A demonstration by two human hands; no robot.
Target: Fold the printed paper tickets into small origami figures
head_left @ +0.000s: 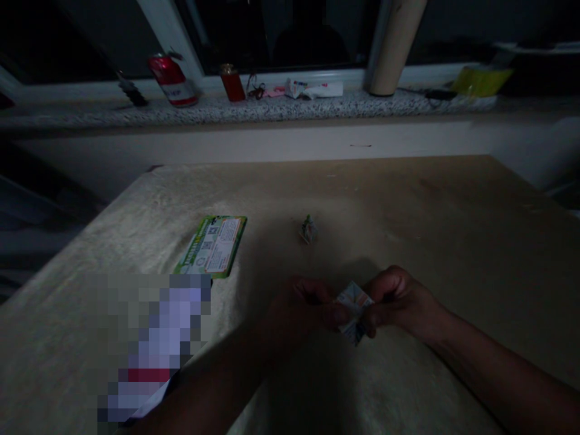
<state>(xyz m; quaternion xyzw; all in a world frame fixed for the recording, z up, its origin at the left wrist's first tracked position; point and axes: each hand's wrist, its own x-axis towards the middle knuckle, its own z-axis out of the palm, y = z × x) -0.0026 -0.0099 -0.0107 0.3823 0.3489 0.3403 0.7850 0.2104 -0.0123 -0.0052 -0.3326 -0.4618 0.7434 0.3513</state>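
A small folded piece of printed paper, diamond-shaped with creases meeting near its middle, is held just above the table. My left hand pinches its left side, the thumb lying over the paper. On the right side, the thumb and fingers of my right hand grip the opposite corner. Beyond my hands a small folded paper piece with a green tip stands on the table. To the left lies a green and white printed packet. The light is dim, and my left fingers are partly in shadow.
A blurred-out, pixelated light object lies at the lower left. Along the granite windowsill stand a red can, a red jar, crumpled wrappers, a cardboard tube and a yellow item.
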